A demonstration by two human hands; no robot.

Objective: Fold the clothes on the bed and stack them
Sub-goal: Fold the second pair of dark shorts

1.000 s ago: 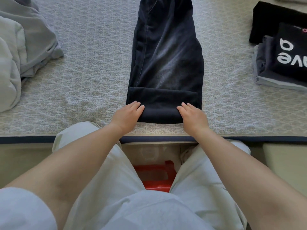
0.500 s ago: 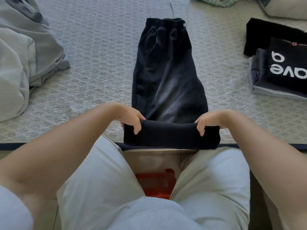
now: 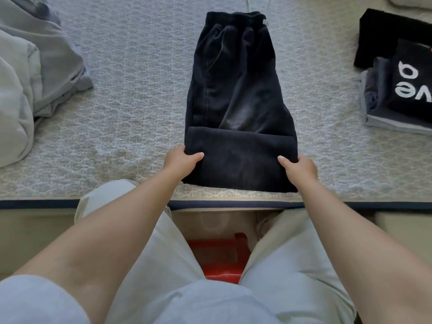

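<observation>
Rolled the near end of the dark trousers (image 3: 236,94) one turn further than half a second before. Left hand (image 3: 181,160) and right hand (image 3: 298,168) pinching the roll's two ends, waistband beyond both hands on the bed (image 3: 140,90). Several turns probably left before stacking.

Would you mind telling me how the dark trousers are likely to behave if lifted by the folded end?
The dark trousers will probably drape limply: the cloth creases softly. The folded end gripped by the left hand and right hand looks thick, so it may spring open. They seem unlikely to slide on the textured bedcover.
</observation>
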